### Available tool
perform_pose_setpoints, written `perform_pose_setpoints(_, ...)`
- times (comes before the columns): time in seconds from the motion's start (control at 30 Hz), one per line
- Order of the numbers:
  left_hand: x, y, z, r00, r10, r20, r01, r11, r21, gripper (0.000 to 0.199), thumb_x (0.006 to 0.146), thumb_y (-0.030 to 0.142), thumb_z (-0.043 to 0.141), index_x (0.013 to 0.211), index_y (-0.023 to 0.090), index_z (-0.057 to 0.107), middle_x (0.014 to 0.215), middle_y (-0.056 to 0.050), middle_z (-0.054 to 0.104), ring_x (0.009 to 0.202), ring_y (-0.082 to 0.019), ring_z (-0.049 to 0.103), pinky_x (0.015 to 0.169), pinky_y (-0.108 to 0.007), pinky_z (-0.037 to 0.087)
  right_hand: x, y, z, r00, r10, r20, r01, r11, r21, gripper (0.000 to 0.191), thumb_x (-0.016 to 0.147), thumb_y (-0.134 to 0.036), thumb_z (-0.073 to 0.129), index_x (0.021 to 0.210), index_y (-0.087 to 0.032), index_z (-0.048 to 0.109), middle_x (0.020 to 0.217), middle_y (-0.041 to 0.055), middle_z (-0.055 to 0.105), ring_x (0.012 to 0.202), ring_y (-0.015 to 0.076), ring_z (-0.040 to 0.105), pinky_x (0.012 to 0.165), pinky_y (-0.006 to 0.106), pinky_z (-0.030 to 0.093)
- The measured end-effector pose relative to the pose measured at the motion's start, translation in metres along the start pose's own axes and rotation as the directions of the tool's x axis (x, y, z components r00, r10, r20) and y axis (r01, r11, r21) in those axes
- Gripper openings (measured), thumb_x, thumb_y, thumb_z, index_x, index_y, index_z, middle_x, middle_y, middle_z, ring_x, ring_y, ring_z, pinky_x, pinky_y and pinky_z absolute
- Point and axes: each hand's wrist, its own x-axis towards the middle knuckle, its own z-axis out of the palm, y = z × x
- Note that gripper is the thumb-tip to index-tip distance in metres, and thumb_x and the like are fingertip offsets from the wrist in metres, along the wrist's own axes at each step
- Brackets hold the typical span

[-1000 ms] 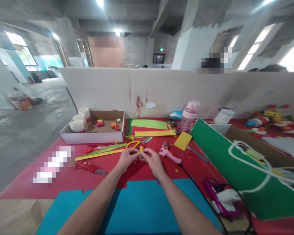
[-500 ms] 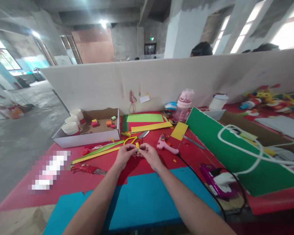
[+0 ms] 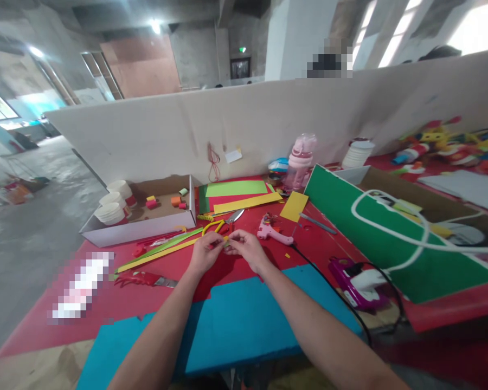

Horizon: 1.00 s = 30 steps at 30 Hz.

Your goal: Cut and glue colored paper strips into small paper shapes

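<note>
My left hand (image 3: 205,253) and my right hand (image 3: 247,250) meet over the red table covering, fingertips pinched on a small yellow paper strip (image 3: 226,239). Most of the strip is hidden by the fingers. A bit of red shows at the left fingertips, too small to name. Just beyond the hands lie yellow-handled scissors (image 3: 215,226) with the blades pointing away to the right. To the right of my right hand is a pink glue gun (image 3: 274,233). Long yellow and green paper strips (image 3: 158,253) lie left of my left hand, with a red utility knife (image 3: 144,279) nearer.
At the back left, a cardboard box (image 3: 146,226) holds paper cups and small coloured paper rolls. Coloured sheets (image 3: 238,189) and a pink bottle (image 3: 300,162) stand behind. A green-sided box (image 3: 350,216) and a purple power strip (image 3: 355,287) are on the right. Blue board (image 3: 260,319) lies in front.
The yellow strip stood up between the fingertips and now shows less. My right hand has turned slightly, with its fingers over the strip. The whole view has shifted a little.
</note>
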Motion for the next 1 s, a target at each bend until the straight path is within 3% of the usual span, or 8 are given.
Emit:
perform_pose_setpoints(0.17, 0.000, 0.003, -0.008, 0.960, 0.239, 0.143, -0.268, 0.931, 0.246, 0.019, 0.087, 0.015, 0.047, 0.086, 0.018, 0.065, 0.084, -0.007, 0.062, 0.078, -0.015, 0.058, 0.068, -0.025, 0.046, 0.001, -0.001, -0.004, 0.999, 0.017, 0.043, -0.019, 0.998, 0.066, 0.029, 0.060, -0.036, 0.077, 0.078, -0.018, 0.063, 0.071, -0.0007, 0.066, 0.064, 0.0142, 0.066, 0.072, 0.035, 0.057)
perform_pose_setpoints(0.37, 0.002, 0.011, -0.012, 0.931, 0.275, 0.242, -0.356, 0.834, 0.422, 0.025, 0.089, 0.016, 0.042, 0.093, 0.018, 0.067, 0.088, -0.009, 0.062, 0.083, -0.017, 0.058, 0.074, -0.028, 0.048, 0.000, -0.006, -0.005, 0.995, 0.070, 0.070, -0.079, 0.987, 0.141, 0.026, 0.064, -0.037, 0.075, 0.077, -0.018, 0.064, 0.071, 0.0007, 0.068, 0.066, 0.0157, 0.067, 0.075, 0.037, 0.057)
perform_pose_setpoints(0.47, 0.002, 0.012, -0.013, 0.956, 0.205, 0.209, -0.269, 0.896, 0.353, 0.024, 0.088, 0.020, 0.047, 0.099, 0.021, 0.068, 0.093, -0.010, 0.063, 0.089, -0.019, 0.059, 0.080, -0.030, 0.047, -0.001, -0.010, -0.004, 0.998, 0.047, 0.030, -0.051, 0.987, 0.151, 0.026, 0.061, -0.034, 0.077, 0.075, -0.017, 0.063, 0.070, 0.0001, 0.068, 0.067, 0.0154, 0.067, 0.075, 0.036, 0.057)
perform_pose_setpoints(0.57, 0.001, 0.008, -0.013, 0.997, 0.056, 0.045, -0.063, 0.983, 0.172, 0.023, 0.084, 0.026, 0.054, 0.102, 0.023, 0.068, 0.096, -0.009, 0.065, 0.089, -0.020, 0.060, 0.079, -0.029, 0.046, -0.001, -0.013, -0.002, 0.999, 0.012, -0.037, -0.007, 0.990, 0.141, 0.028, 0.059, -0.034, 0.078, 0.077, -0.017, 0.064, 0.071, 0.0002, 0.068, 0.067, 0.0154, 0.068, 0.076, 0.034, 0.056)
perform_pose_setpoints(0.67, 0.001, 0.002, -0.012, 0.983, -0.152, -0.102, 0.149, 0.988, -0.033, 0.021, 0.082, 0.034, 0.059, 0.095, 0.020, 0.068, 0.085, -0.006, 0.066, 0.073, -0.017, 0.059, 0.067, -0.026, 0.045, -0.001, -0.013, 0.000, 0.997, 0.012, -0.075, -0.003, 0.993, 0.118, 0.029, 0.059, -0.035, 0.078, 0.078, -0.018, 0.063, 0.070, 0.0005, 0.068, 0.067, 0.0165, 0.068, 0.074, 0.033, 0.055)
perform_pose_setpoints(0.73, 0.001, 0.000, -0.011, 0.963, -0.254, -0.088, 0.239, 0.959, -0.151, 0.024, 0.083, 0.039, 0.057, 0.090, 0.018, 0.066, 0.074, -0.003, 0.063, 0.062, -0.014, 0.055, 0.058, -0.024, 0.043, 0.000, -0.012, 0.000, 0.996, 0.003, -0.093, 0.004, 0.998, 0.069, 0.030, 0.060, -0.037, 0.076, 0.078, -0.018, 0.062, 0.068, 0.0001, 0.067, 0.067, 0.0165, 0.067, 0.070, 0.032, 0.054)
perform_pose_setpoints(0.83, 0.000, 0.000, -0.008, 0.948, -0.319, 0.009, 0.310, 0.913, -0.267, 0.031, 0.085, 0.045, 0.052, 0.081, 0.016, 0.064, 0.066, -0.002, 0.059, 0.057, -0.012, 0.052, 0.053, -0.022, 0.040, 0.000, -0.009, 0.000, 0.992, -0.066, -0.103, 0.062, 0.997, -0.036, 0.028, 0.064, -0.040, 0.073, 0.081, -0.019, 0.063, 0.069, -0.0004, 0.065, 0.065, 0.0143, 0.064, 0.066, 0.028, 0.051)
perform_pose_setpoints(1.0, 0.000, 0.004, -0.001, 0.914, -0.389, 0.115, 0.404, 0.840, -0.363, 0.029, 0.075, 0.044, 0.065, 0.074, 0.015, 0.059, 0.062, 0.001, 0.056, 0.054, -0.010, 0.050, 0.053, -0.021, 0.040, 0.000, -0.006, 0.000, 0.971, -0.225, -0.077, 0.213, 0.967, -0.138, 0.025, 0.068, -0.038, 0.070, 0.084, -0.019, 0.066, 0.080, 0.0015, 0.067, 0.073, 0.0140, 0.061, 0.072, 0.027, 0.049)
